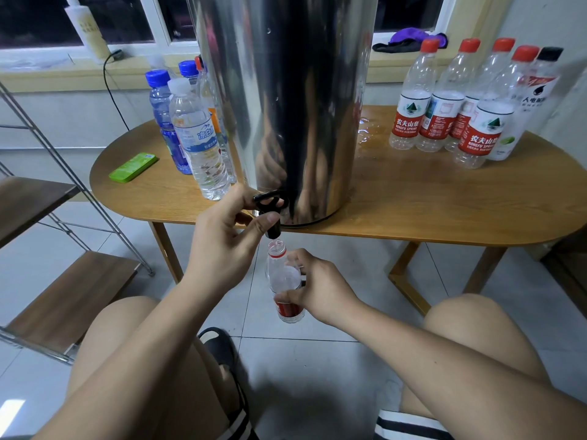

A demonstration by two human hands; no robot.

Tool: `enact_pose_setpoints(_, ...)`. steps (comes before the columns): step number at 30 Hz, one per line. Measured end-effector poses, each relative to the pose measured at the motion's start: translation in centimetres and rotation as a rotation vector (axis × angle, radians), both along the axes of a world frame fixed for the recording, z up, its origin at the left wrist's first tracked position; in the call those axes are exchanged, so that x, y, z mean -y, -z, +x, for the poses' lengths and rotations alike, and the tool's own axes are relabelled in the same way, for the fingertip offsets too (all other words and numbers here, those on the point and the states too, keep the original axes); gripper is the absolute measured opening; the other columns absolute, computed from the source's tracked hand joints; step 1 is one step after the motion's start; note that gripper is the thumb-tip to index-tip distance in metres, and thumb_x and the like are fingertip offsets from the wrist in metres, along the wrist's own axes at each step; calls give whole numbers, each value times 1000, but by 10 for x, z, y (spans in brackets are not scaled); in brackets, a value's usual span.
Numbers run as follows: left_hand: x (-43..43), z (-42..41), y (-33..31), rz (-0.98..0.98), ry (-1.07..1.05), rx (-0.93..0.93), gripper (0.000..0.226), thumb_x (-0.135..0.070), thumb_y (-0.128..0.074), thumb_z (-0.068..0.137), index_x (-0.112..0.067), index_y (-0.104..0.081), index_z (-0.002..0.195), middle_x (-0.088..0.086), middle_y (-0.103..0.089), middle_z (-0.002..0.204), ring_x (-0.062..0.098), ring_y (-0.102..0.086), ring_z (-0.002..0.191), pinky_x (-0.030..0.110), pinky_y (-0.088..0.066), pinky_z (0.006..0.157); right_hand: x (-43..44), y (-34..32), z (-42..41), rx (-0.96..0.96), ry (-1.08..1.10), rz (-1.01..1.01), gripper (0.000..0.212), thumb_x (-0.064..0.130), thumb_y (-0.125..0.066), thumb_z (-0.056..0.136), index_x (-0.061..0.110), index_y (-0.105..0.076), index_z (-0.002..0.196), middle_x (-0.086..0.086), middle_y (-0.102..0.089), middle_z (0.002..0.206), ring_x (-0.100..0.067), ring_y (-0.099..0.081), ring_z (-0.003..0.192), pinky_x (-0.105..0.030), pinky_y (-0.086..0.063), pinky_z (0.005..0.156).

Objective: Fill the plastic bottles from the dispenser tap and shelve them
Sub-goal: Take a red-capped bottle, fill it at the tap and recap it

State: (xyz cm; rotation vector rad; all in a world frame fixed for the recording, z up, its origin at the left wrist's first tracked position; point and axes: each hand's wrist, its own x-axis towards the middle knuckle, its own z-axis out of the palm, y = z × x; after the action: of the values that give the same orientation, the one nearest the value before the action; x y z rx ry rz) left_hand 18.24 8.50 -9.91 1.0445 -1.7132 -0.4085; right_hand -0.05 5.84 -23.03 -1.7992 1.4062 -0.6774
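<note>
Bottle (284, 282) near upright — mouth up under tap (270, 214).

Oval wood table (397, 201): steel dispenser (286, 106) at ctr, by near edge. Left of it, blue- & white-capped bottles (193, 131); green flat case (133, 167) further left. Far right, red-capped Nongfu Spring bottles (444, 103). Water puddle (365, 131) btwn them & dispenser.

Both bare arms reach forward from the bottom edge. The left hand (228, 239) is up higher, its fingers curled over the black plastic tap handle (270, 198), thumb below it. The right hand (317, 290) is lower, fingers and thumb wrapped round the clear plastic bottle with a red label (283, 277). The bare knees sit wide apart.
</note>
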Motion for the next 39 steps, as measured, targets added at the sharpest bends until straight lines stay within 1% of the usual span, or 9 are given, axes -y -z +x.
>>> enact_pose_setpoints(4,-1,-1,-2,-8,2,5,33,-7,-75,102,-37,-64,111,-3,-79,101,8,-76,93,35,-60,79,0,0,0,5,4,-1,78,65,-81,54,43,-54,124,17,-71,119,-16,-71,107,-45,-62,90)
enact_pose_setpoints(9,0,-1,0,-12,-9,11,20,-5,-75,101,-20,-67,112,-2,-79,99,4,-75,92,25,-58,77,0,-1,0,10,2,5,83,68,-79,52,42,-53,126,17,-71,121,-16,-71,108,-45,-63,90)
enact_pose_setpoints(12,-1,-1,-1,-8,-8,16,17,-6,-74,101,-18,-68,112,-7,-77,100,3,-74,92,20,-56,77,0,-1,0,11,0,0,83,68,-80,52,41,-54,127,18,-71,122,-16,-71,108,-44,-62,90)
enact_pose_setpoints(16,-1,0,-1,-4,-12,16,19,-8,-74,101,-22,-67,111,-8,-77,101,6,-75,93,25,-58,78,-1,-1,0,12,2,-2,83,69,-80,53,41,-54,127,18,-70,123,-15,-71,108,-44,-62,90)
enact_pose_setpoints(20,-1,-1,0,-2,-11,-1,23,-5,-75,101,-24,-66,110,0,-80,103,7,-77,92,35,-59,78,0,-1,0,12,6,6,86,70,-79,50,40,-55,127,17,-71,121,-15,-71,108,-45,-62,91)
enact_pose_setpoints(24,0,0,0,-3,-9,4,21,-5,-74,101,-22,-67,110,0,-80,102,9,-77,92,34,-60,79,0,-1,0,15,9,10,84,70,-79,50,41,-55,125,18,-70,120,-14,-71,108,-44,-62,91)
enact_pose_setpoints(29,-1,-1,-1,-11,-10,7,25,-3,-74,101,-24,-66,110,1,-80,105,5,-77,93,27,-59,80,0,-1,0,13,7,12,84,70,-80,50,40,-55,125,18,-70,119,-15,-71,107,-45,-62,90)
enact_pose_setpoints(34,0,0,0,-9,-12,14,22,-5,-75,101,-23,-66,110,1,-80,103,8,-76,96,34,-60,81,-1,-2,0,8,-1,5,85,70,-79,51,41,-54,127,19,-70,122,-15,-70,109,-45,-62,91)
enact_pose_setpoints(39,-1,0,0,-8,-21,18,22,-7,-75,101,-24,-65,110,0,-80,102,6,-76,95,33,-59,80,-1,-2,0,5,-3,9,86,71,-78,51,41,-54,127,17,-69,125,-16,-70,111,-44,-62,92)
